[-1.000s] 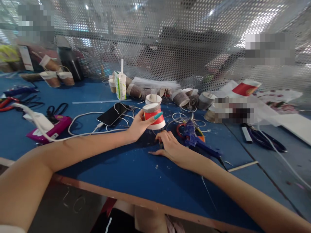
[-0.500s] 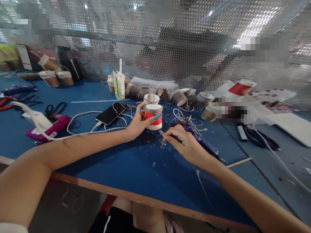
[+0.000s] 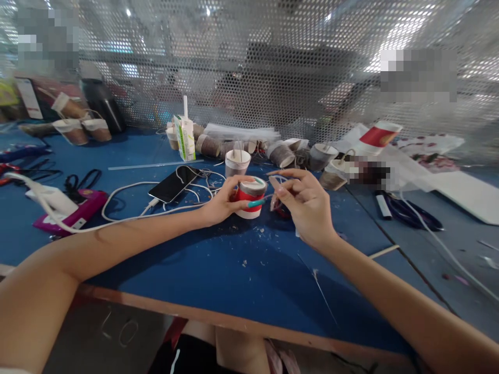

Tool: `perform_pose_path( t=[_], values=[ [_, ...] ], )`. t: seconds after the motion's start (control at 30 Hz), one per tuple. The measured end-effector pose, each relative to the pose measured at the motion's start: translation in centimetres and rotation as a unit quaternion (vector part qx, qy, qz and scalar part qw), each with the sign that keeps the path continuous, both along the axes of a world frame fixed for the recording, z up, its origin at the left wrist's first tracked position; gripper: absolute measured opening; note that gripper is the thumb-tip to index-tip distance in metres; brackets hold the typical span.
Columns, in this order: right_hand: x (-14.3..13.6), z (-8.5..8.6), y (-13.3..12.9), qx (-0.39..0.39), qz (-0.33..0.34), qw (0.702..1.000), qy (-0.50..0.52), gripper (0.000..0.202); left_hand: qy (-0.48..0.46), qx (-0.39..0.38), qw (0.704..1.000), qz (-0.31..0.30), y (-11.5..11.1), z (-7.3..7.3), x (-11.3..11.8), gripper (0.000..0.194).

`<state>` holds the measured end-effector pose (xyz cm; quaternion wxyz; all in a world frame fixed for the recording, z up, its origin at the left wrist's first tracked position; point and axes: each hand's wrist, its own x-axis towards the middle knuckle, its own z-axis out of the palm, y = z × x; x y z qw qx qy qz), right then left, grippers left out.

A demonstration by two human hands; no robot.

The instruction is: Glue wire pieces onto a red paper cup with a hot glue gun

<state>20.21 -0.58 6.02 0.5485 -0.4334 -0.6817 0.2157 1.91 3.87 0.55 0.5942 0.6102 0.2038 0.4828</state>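
Note:
A small red and white paper cup (image 3: 251, 195) with a grey band round its upper part is gripped by my left hand (image 3: 224, 203), thumb across its front and fingers behind. Just right of the cup, my right hand (image 3: 306, 202) is raised with fingers bent, pinching a thin strip (image 3: 277, 188) of pale, translucent material. What exactly the strip is cannot be made out. Behind the held cup stands a second paper cup (image 3: 237, 162) with a grey wrap and a thin handle. A black phone (image 3: 173, 184) with a white cable lies left of it.
Wrapped cups (image 3: 281, 154) and a drink carton (image 3: 185, 137) line the mesh screen (image 3: 234, 67). At left lies a magenta power strip (image 3: 83, 210) with a plug. A thin stick (image 3: 384, 252) and coiled dark cable (image 3: 413, 213) lie right. Scraps litter the blue table (image 3: 230, 280).
My right hand has risen from below the cup to its right side, at rim height. The held cup sits slightly lower and farther right, its top tilted more towards me.

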Motion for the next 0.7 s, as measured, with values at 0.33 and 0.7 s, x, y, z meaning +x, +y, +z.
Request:
perform_pose_path(
  t=[0.33, 0.7],
  values=[
    [1.0, -2.4, 0.6, -0.045, -0.024, 0.998, 0.032, 0.034, 0.063, 0.032, 0.997, -0.004, -1.0, 0.6, -0.5, 0.068],
    [0.5, -2.8, -0.3, -0.080, 0.051, 0.991, 0.094, 0.031, 0.115, 0.068, 0.991, -0.010, -1.1, 0.4, -0.8, 0.063]
  ],
)
